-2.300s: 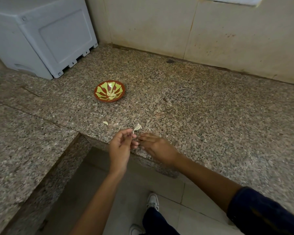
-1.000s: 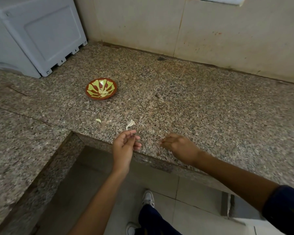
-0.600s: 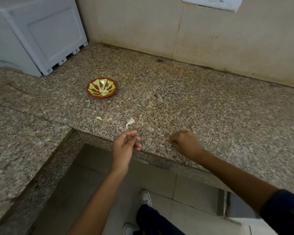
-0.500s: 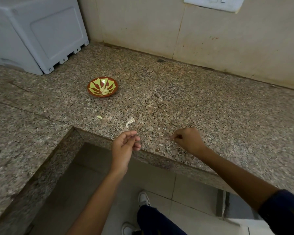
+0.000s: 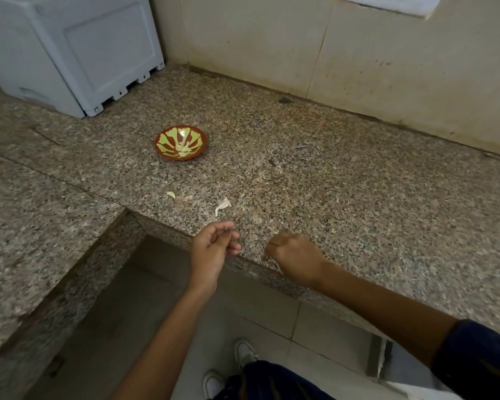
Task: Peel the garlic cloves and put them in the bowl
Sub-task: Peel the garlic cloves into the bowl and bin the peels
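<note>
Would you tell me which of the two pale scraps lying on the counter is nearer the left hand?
The larger, elongated scrap just beyond the left hand; the smaller one lies farther left.

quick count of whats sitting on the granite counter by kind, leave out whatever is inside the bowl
Bowl: 1
Pale garlic scraps (small bit, larger skin piece): 2
White appliance: 1
Total: 4
Both hands are by the counter edge; what they hold is too small to tell, so it is not counted.
</note>
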